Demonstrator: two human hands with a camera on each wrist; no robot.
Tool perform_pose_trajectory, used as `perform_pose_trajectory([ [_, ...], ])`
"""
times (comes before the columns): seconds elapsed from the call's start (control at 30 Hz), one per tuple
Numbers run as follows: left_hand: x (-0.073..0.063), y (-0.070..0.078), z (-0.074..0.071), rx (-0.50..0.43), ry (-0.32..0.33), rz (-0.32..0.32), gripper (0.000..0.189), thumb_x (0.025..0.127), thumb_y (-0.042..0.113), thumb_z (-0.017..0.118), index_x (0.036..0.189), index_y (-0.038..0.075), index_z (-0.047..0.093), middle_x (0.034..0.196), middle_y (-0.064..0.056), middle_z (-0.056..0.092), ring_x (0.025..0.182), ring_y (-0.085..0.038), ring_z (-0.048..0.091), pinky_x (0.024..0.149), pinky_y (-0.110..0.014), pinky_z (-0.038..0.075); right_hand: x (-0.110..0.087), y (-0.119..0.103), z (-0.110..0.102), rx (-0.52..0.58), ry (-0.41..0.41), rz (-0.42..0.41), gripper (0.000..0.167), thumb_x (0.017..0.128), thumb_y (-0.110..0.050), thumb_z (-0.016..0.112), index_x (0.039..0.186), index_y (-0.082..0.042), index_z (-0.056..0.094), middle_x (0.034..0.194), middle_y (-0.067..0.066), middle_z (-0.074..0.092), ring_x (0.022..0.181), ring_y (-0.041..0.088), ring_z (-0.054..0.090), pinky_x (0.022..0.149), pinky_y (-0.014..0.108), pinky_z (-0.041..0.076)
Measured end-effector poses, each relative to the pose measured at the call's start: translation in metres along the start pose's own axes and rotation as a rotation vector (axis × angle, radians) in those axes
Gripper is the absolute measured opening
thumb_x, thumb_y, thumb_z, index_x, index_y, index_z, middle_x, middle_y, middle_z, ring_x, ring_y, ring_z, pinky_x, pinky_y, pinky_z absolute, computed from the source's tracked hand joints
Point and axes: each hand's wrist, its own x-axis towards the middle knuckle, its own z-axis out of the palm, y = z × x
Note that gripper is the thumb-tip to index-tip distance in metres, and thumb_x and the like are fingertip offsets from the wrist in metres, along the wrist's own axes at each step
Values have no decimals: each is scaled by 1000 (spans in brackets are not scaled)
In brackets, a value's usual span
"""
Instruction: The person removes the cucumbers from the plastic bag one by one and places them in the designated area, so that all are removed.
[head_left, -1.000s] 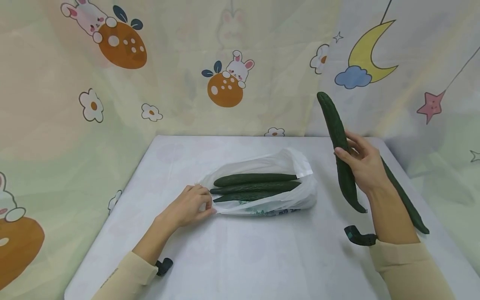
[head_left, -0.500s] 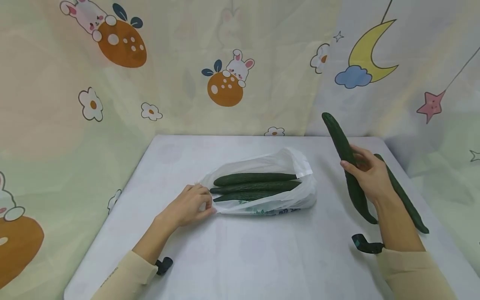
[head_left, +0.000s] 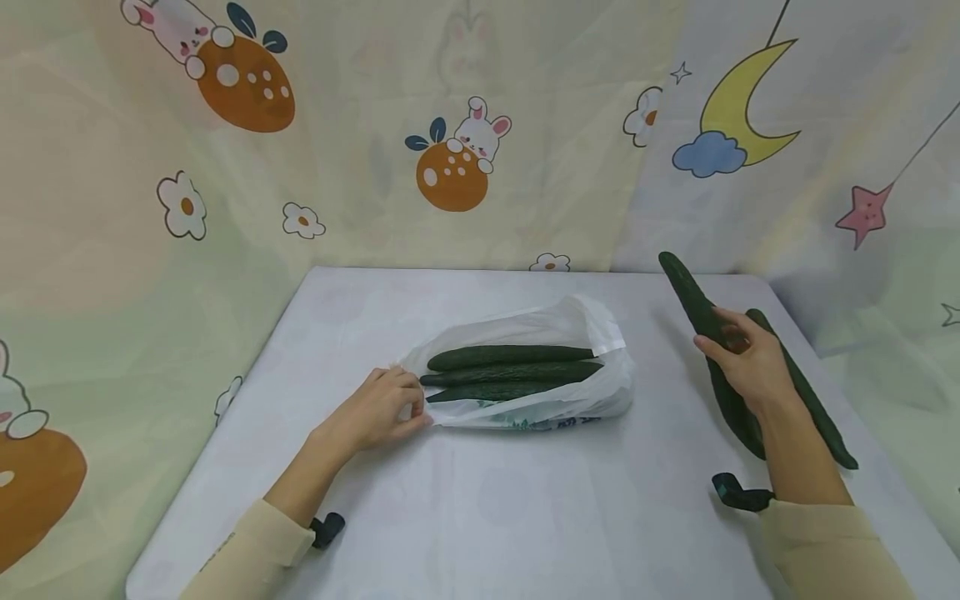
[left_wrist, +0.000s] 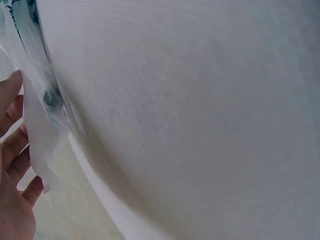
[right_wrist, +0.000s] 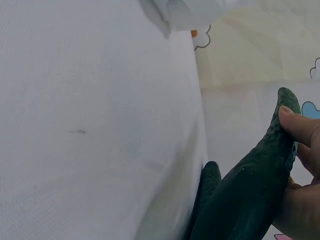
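Observation:
My right hand (head_left: 759, 367) grips a long dark green cucumber (head_left: 693, 302) around its middle, thumb on the near side, over the right part of the table. The cucumber tilts, its far end pointing up and left. Just right of that hand, a second cucumber (head_left: 813, 400) lies on the table, partly hidden by the forearm. With thumb and fingers, my left hand (head_left: 378, 412) pinches the open left edge of a white plastic bag (head_left: 555, 323). Inside the bag, 3 cucumbers (head_left: 517, 373) lie side by side. The left wrist view has the fingers (left_wrist: 12, 145) on the thin bag film (left_wrist: 37, 110).
The table (head_left: 510, 508) has a white cover. Behind it hangs a cloth backdrop (head_left: 345, 150) printed with rabbits, flowers and a moon. A black wrist camera (head_left: 738, 492) sits at the right cuff, and another (head_left: 327, 530) at the left.
My right hand has lowered the cucumber toward the table and moved it slightly right, beside the cucumber lying there. The left hand and the bag have stayed in place.

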Motion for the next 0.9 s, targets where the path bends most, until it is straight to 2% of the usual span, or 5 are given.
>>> perform_pose_trajectory([
  [0.17, 1, 0, 0, 7, -4, 6, 28, 90, 39, 79, 73, 30, 60, 105, 9, 68, 111, -18, 58, 102, -48, 43, 4, 12, 1, -37, 0, 3, 76, 101, -43, 63, 162, -14, 29, 151, 35, 36, 124, 51, 44, 83, 55, 47],
  [0.33, 0, -2, 1, 20, 1, 14, 28, 90, 39, 79, 72, 30, 59, 106, 8, 68, 112, -18, 58, 101, -48, 43, 8, 18, 5, -118, 14, -14, 72, 102, -37, 63, 160, -9, 32, 149, 38, 39, 128, 59, 43, 88, 68, 45],
  [0.53, 0, -2, 3, 10, 2, 15, 28, 90, 39, 79, 73, 30, 59, 105, 8, 68, 111, -18, 58, 100, -48, 43, 13, 23, 8, -196, 66, 10, 67, 102, -31, 63, 157, -4, 36, 141, 38, 46, 126, 60, 43, 91, 70, 44],
  [0.7, -1, -1, 4, 2, 2, 13, 27, 90, 38, 79, 73, 30, 60, 105, 7, 68, 112, -19, 58, 101, -49, 43, 15, 29, 10, -242, 60, 64, 67, 102, -31, 63, 156, 1, 36, 138, 38, 47, 124, 59, 43, 91, 70, 45],
  [0.9, -1, 0, 3, 12, 9, 13, 26, 89, 38, 80, 73, 29, 61, 104, 7, 68, 111, -20, 58, 101, -48, 42, 18, 32, 10, -283, 70, 75, 66, 102, -29, 63, 153, 4, 38, 136, 39, 48, 126, 62, 40, 94, 71, 43],
])
